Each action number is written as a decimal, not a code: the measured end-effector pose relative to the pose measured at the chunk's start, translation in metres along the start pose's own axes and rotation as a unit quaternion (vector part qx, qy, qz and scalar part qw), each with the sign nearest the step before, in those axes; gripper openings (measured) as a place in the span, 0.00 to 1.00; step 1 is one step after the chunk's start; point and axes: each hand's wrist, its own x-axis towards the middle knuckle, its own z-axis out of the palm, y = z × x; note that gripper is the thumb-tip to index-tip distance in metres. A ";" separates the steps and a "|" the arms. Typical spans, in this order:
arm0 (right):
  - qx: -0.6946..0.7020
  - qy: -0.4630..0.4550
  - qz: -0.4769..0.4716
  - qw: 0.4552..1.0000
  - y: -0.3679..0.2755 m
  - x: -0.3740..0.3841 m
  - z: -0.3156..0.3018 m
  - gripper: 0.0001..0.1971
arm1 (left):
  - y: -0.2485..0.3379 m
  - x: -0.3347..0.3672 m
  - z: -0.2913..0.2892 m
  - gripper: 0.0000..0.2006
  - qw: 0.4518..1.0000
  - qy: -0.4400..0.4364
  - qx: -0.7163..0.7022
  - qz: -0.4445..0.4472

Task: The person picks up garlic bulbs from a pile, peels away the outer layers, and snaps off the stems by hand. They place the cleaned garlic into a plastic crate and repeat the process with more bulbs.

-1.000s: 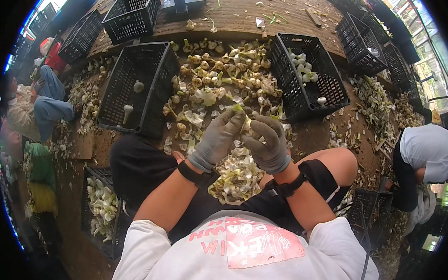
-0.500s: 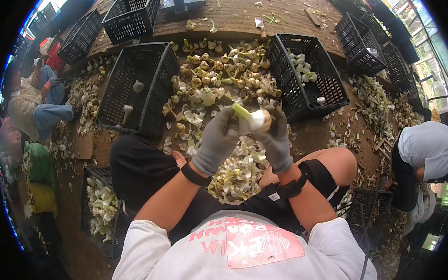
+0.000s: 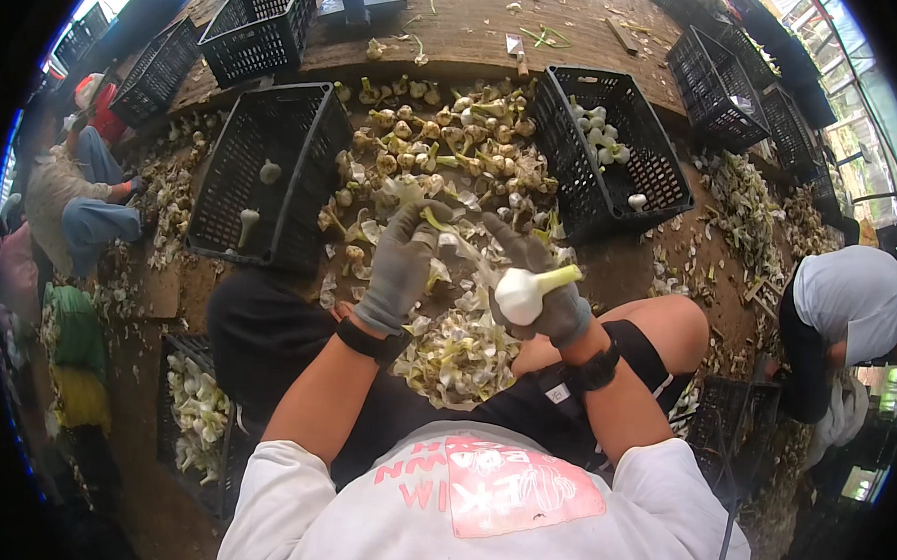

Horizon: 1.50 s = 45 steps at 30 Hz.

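Note:
A peeled white garlic bulb (image 3: pixel 520 296) with a short green stem rests in the gloved palm and fingers of my right hand (image 3: pixel 565 313), stem pointing to the right. To its left, my gloved left hand (image 3: pixel 397 273) is raised with a yellowish-green strip of garlic peel (image 3: pixel 435 219) pinched at its fingertips. Below and between the hands, a heap of garlic peelings (image 3: pixel 460 356) lies at my crossed legs. Beyond them spreads a pile of unpeeled garlic bulbs (image 3: pixel 450 130) with their stems cut short.
A black crate (image 3: pixel 307 189) at left holds two garlic bulbs; another crate (image 3: pixel 663 184) at right holds several white ones. A crate of garlic (image 3: pixel 202 419) stands by my left thigh. A small blade tool (image 3: pixel 519 55) lies on the boards ahead. People sit at both sides.
My hands have moved apart. The bulb, earlier between both hands with its stem leftward, is now in my right hand, lower and turned stem to the right; peel is in my left.

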 end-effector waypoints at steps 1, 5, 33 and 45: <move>0.009 -0.007 -0.006 1.000 0.002 0.000 0.005 0.36 | -0.001 0.002 0.000 0.14 0.998 0.032 -0.039 -0.027; 0.003 -0.113 -0.012 0.994 0.002 0.005 0.008 0.38 | -0.025 0.013 -0.018 0.11 0.975 0.027 0.214 0.047; -0.329 0.248 -0.119 0.903 0.004 0.015 0.012 0.08 | -0.001 -0.026 0.018 0.08 0.980 -0.042 0.135 0.139; -0.248 0.189 -0.252 0.916 0.000 0.008 -0.027 0.24 | 0.004 -0.010 -0.004 0.12 0.924 -0.044 -0.347 -0.156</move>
